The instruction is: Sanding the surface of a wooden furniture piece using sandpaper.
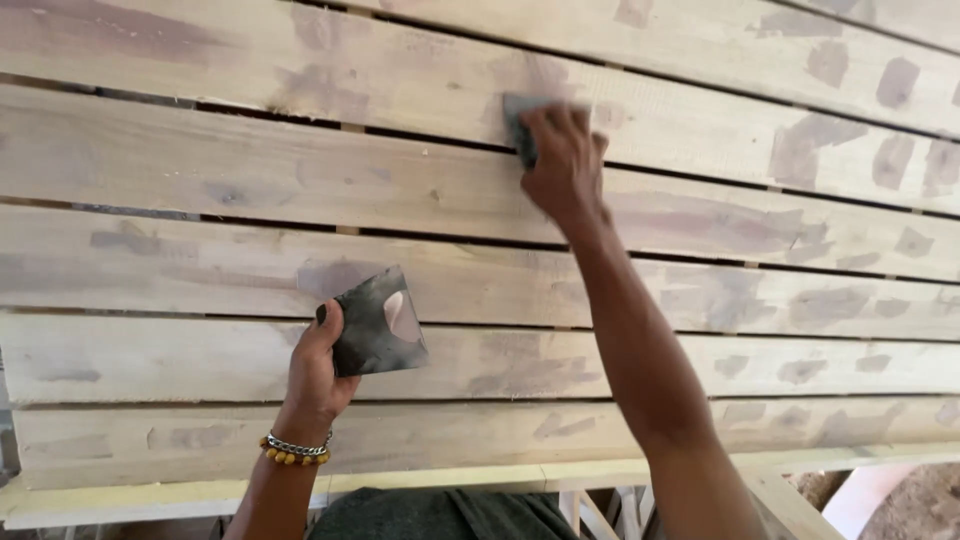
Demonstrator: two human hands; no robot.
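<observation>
My right hand (563, 160) reaches far out and presses a small grey scraper blade (520, 112) flat against a pale wooden slat (300, 170), at a gap between two slats. My left hand (318, 365) stays nearer to me and grips a dark square plate (378, 322) by its left edge. A dab of pinkish filler (397, 310) sits on that plate. A chain and a yellow bead bracelet (295, 450) circle my left wrist.
The slatted wooden panel (150, 260) fills the view, with narrow dark gaps between the boards and many grey-purple patches of dried filler (800, 150). Its near edge (130, 500) runs along the bottom, with frame parts and ground below at right.
</observation>
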